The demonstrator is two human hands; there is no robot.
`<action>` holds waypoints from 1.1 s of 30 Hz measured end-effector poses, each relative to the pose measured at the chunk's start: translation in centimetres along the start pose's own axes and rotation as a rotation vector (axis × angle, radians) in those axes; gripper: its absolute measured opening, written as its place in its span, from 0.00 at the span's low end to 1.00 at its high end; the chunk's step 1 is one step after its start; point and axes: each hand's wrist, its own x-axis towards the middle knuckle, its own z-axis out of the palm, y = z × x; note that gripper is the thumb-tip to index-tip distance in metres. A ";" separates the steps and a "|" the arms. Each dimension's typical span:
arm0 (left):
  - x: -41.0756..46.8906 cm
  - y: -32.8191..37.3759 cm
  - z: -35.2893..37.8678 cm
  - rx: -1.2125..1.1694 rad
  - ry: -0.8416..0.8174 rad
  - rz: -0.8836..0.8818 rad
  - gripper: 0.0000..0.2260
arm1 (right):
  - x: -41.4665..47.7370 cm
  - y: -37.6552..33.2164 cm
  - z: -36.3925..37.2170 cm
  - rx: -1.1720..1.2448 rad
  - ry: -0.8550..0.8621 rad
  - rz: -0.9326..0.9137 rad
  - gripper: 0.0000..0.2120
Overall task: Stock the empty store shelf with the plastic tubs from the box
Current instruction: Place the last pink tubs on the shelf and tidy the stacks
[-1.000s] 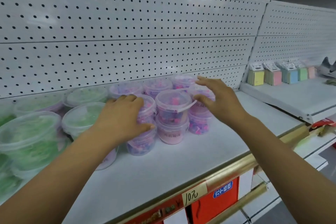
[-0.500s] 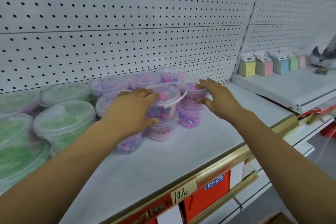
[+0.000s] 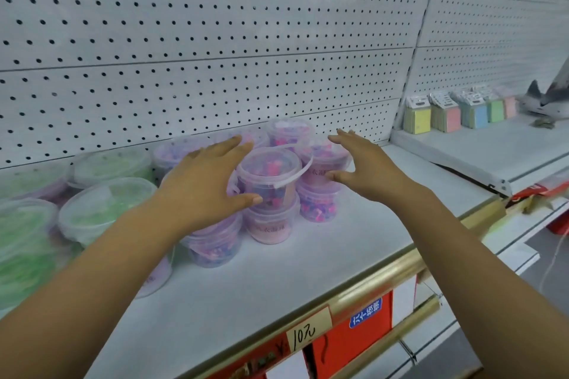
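Note:
Small clear tubs of pink and purple bits stand stacked two high on the white shelf (image 3: 308,258). The front top tub (image 3: 271,175) has a loose clear handle and sits on a pink-labelled tub (image 3: 271,226). My left hand (image 3: 203,184) lies flat against its left side, fingers straight, thumb touching its wall. My right hand (image 3: 366,169) hovers with spread fingers beside the right stack (image 3: 320,184), thumb at the upper tub's label. More purple tubs (image 3: 289,132) stand behind against the pegboard. The box is out of view.
Larger tubs with green contents (image 3: 101,209) fill the shelf's left part. The right part of the shelf is bare up to a gold front rail (image 3: 381,280) with a price tag. Coloured note pads (image 3: 446,114) and a grey shark toy (image 3: 545,101) sit on the neighbouring shelf.
My left hand has slid from the left stack to the front top tub. My right hand has lifted off the right stack and opened wider. The camera has come closer.

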 end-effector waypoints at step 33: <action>-13.5 -10.2 -6.7 -0.002 0.057 -0.306 0.40 | -0.9 -19.0 7.7 0.072 -0.045 -0.654 0.31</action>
